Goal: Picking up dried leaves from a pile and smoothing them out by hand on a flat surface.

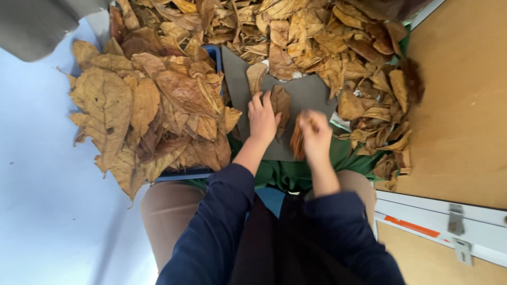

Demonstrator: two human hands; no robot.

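A dark grey board (303, 92) lies across my lap with a dry brown leaf (281, 105) on it. My left hand (262, 120) rests flat on the board, fingers spread, touching the leaf's left edge. My right hand (316, 134) is blurred and closed around a reddish-brown brush-like object (297, 141) held against the board's lower right part.
A heap of dry brown leaves (142, 105) fills a blue tray (182, 174) at the left. More loose leaves (327, 42) are piled behind and to the right of the board. A brown wooden panel (465, 105) stands at right, with a white frame and metal latch (457, 219) below.
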